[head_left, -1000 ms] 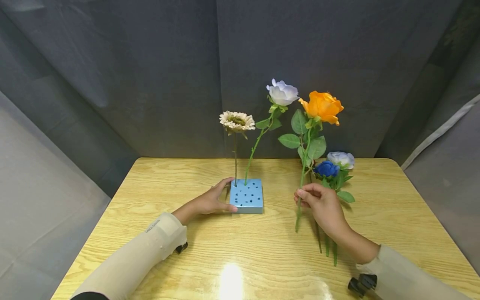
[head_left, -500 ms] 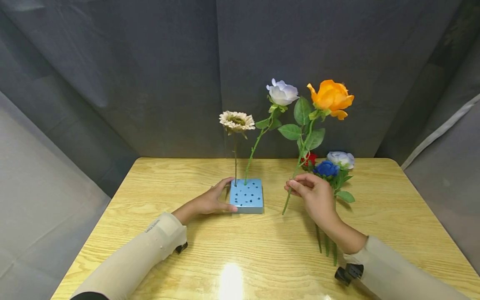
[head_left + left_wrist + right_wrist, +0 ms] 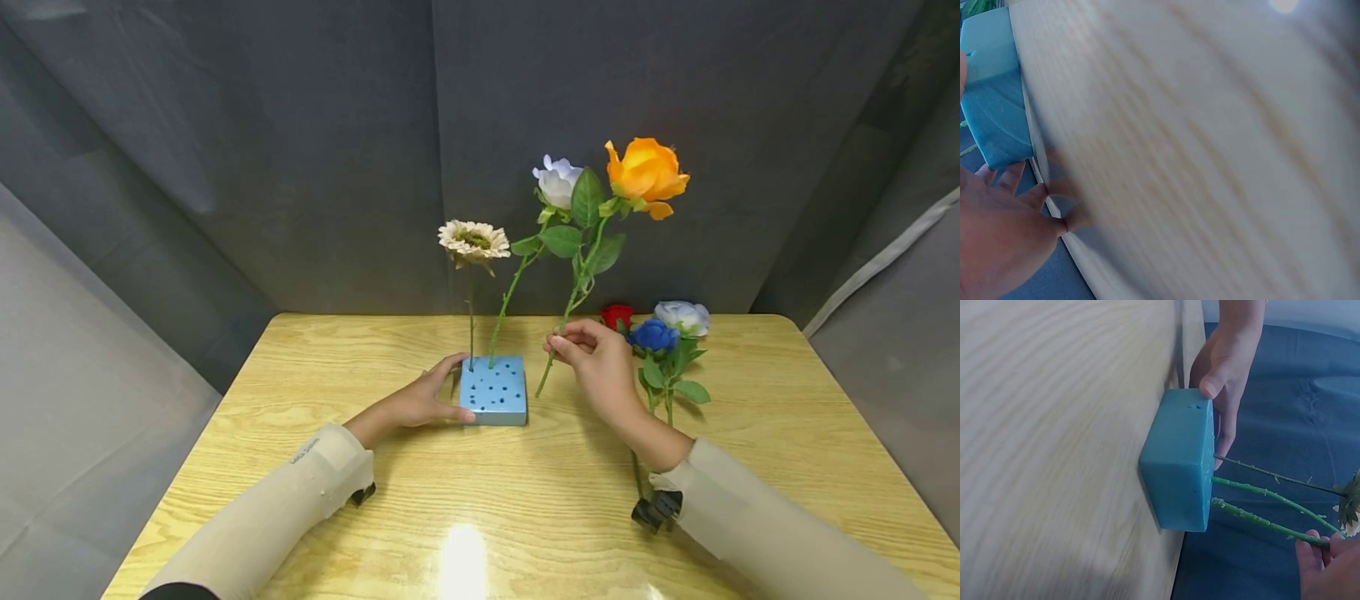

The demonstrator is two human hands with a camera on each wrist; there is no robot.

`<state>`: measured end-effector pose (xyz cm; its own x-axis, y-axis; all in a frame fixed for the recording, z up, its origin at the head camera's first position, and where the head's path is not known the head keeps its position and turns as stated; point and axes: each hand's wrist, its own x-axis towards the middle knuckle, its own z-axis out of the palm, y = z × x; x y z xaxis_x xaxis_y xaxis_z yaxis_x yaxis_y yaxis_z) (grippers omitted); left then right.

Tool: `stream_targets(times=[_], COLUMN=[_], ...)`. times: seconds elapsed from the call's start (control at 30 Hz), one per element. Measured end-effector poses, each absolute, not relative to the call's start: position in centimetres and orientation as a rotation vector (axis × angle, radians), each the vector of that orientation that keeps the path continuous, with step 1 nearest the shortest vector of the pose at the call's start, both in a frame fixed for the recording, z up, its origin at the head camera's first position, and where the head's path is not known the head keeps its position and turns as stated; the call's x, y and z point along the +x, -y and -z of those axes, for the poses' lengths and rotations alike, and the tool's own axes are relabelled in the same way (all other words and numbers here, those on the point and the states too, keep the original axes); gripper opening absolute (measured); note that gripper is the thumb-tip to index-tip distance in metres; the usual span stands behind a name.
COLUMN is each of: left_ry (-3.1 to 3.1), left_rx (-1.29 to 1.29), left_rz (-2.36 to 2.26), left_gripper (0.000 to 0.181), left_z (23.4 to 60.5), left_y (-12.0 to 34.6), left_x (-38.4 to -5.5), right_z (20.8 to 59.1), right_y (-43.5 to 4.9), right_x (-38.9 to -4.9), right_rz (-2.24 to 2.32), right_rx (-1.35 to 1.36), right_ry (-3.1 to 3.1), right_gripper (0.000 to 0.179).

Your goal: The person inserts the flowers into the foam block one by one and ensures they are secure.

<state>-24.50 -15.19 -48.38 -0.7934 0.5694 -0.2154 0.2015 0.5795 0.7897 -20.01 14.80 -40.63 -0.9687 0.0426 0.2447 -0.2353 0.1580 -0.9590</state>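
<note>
A light-blue foam block (image 3: 493, 390) dotted with holes sits on the table. My left hand (image 3: 418, 403) grips its left side, thumb at the front corner and fingers toward the back. Rising from the block are a cream daisy-like flower (image 3: 474, 240) and a pale lilac rose (image 3: 555, 183), which leans right. My right hand (image 3: 603, 371) pinches the lower stem of an orange rose (image 3: 647, 173). Its bare stem end points down just right of the block in the head view. From the right wrist, that stem's end (image 3: 1235, 510) overlaps the block's top edge.
Beyond my right forearm lie a red rose (image 3: 617, 316), a blue rose (image 3: 654, 335) and a pale rose (image 3: 682, 317), their stems toward me. The wooden table (image 3: 360, 542) meets a dark grey curtain (image 3: 337, 167) at its back edge.
My right hand has carried the orange rose left and upward in the view, closer to the block, uncovering the red rose. My left hand has stayed on the block.
</note>
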Motion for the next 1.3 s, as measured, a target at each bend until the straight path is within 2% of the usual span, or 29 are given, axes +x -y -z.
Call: stream_targets(times=[0.6, 1.3], left_ry=[-2.351, -2.354], left_rx=[0.612, 0.61], left_rz=[-1.117, -1.106], left_gripper=[0.114, 0.113], left_z=[48.2, 48.0], left_y=[15.3, 15.2], left_x=[-24.4, -24.3], right_z=[40.8, 41.7], right_y=[-12.0, -10.9], right_x=[-22.8, -24.2], right_rz=[-1.844, -1.792], right_rx=[0.203, 0.174], right_ry=[2.155, 2.145], right_gripper=[0.011, 0.008])
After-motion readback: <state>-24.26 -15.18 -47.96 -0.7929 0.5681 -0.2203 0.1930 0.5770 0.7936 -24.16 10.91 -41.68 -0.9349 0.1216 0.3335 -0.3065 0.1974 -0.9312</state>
